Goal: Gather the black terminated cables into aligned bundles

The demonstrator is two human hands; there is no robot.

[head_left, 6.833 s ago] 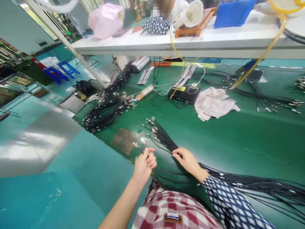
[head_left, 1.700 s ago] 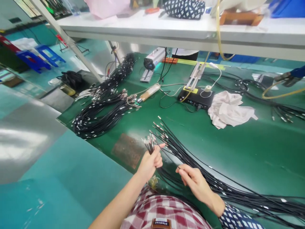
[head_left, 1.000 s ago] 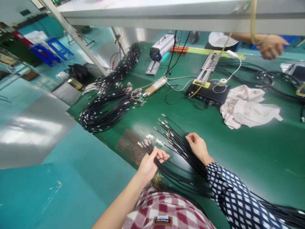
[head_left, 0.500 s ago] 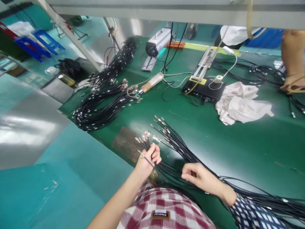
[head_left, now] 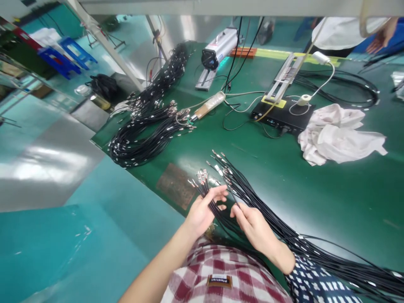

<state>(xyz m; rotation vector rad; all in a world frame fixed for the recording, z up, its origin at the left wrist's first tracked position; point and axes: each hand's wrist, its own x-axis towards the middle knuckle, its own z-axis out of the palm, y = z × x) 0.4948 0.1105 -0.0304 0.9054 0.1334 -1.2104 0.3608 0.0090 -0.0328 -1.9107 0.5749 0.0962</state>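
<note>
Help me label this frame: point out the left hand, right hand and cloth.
Left hand (head_left: 202,212), head view: its middle.
Right hand (head_left: 255,226), head view: its middle.
Cloth (head_left: 336,136), head view: its central folds.

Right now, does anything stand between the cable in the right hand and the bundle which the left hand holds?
Only the fingers of the left hand: they lie across its black cable bundle, tips beside the single cable that the right hand pinches. I see no other object in between.

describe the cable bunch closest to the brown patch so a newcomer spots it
On the green table, find the brown patch near its left edge. Just right of it, silver-tipped black cables fan out. Unlike the bundle lying farther right, this bunch is held in the left hand.
</note>
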